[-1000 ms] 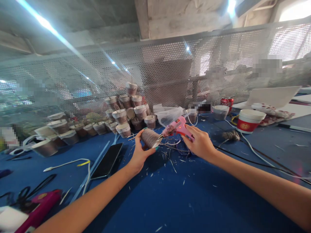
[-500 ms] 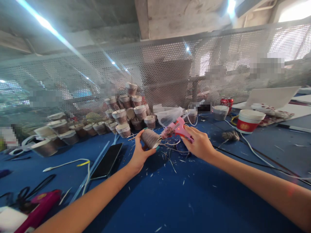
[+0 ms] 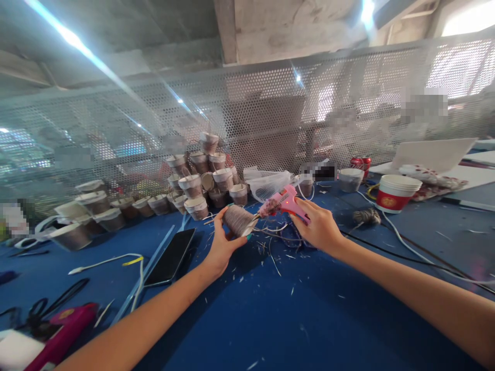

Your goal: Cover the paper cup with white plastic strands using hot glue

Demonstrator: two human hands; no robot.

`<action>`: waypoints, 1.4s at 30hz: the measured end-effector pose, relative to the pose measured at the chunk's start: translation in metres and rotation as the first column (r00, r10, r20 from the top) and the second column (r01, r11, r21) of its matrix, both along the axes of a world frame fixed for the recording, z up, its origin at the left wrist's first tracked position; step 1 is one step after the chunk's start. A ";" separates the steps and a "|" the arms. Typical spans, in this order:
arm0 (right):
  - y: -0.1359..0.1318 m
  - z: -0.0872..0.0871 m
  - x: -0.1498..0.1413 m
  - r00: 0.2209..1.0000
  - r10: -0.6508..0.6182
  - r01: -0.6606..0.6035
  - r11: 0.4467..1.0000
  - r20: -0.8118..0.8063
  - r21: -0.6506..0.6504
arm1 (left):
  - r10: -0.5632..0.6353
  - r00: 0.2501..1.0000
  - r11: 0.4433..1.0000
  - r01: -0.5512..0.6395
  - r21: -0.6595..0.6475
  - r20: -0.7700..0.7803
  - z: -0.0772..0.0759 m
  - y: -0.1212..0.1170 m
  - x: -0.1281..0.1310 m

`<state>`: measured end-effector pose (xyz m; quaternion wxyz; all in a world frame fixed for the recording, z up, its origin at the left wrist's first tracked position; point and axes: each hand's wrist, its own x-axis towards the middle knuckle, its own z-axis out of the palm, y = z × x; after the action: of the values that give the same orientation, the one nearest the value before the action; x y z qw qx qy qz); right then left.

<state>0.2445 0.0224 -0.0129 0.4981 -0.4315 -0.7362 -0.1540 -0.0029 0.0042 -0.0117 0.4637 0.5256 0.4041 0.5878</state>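
Observation:
My left hand grips a paper cup wrapped in grey-brown cord, tilted on its side with the white rim toward the right. In my right hand is a pink hot glue gun, held by its handle. The gun's metal nozzle points left and down at the cup's rim edge; whether it touches cannot be made out. Behind the gun sits a crumpled clear plastic bag. Loose cord and small scraps lie on the blue table beneath both hands.
Several cord-wrapped cups are stacked behind the left hand. A phone and a magenta glue gun lie at left. On the right are red-and-white paper cups, a bundle of grey cord and cables. A perforated metal screen stands behind.
My right hand and the pink glue gun have shifted slightly to the right, drawing the nozzle a little back along the cup's rim. My left hand and the cup stay nearly still.

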 end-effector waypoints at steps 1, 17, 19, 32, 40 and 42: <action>0.000 0.000 0.000 1.000 -0.003 0.003 1.000 -0.001 -0.007 | 0.002 1.000 1.000 -0.002 0.002 -0.002 0.000 0.000 0.000; 0.006 -0.003 0.006 0.999 -0.023 0.021 0.998 -0.023 -0.064 | 0.021 1.000 1.000 -0.021 -0.002 0.008 0.005 -0.005 0.005; 0.005 -0.003 0.006 0.999 -0.034 0.032 0.995 -0.021 -0.095 | 0.020 1.000 1.000 -0.020 -0.006 0.011 0.005 -0.005 0.005; 0.009 -0.003 0.001 0.946 -0.293 0.322 0.812 0.136 -0.488 | -0.044 0.999 0.999 0.044 0.019 -0.001 0.004 -0.005 0.001; -0.022 0.009 -0.021 0.970 0.239 -0.236 0.894 -0.042 -0.379 | -0.056 0.996 0.997 0.060 0.050 -0.072 0.003 -0.003 0.000; -0.031 0.012 -0.027 0.917 0.392 -0.373 0.766 -0.080 -0.523 | -0.057 0.993 0.995 0.065 0.078 -0.106 0.002 -0.002 0.000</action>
<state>0.2176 -0.0081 -0.0008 0.3682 -0.3897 -0.8304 0.1514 -0.0028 0.0019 -0.0098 0.4381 0.5859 0.3868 0.5613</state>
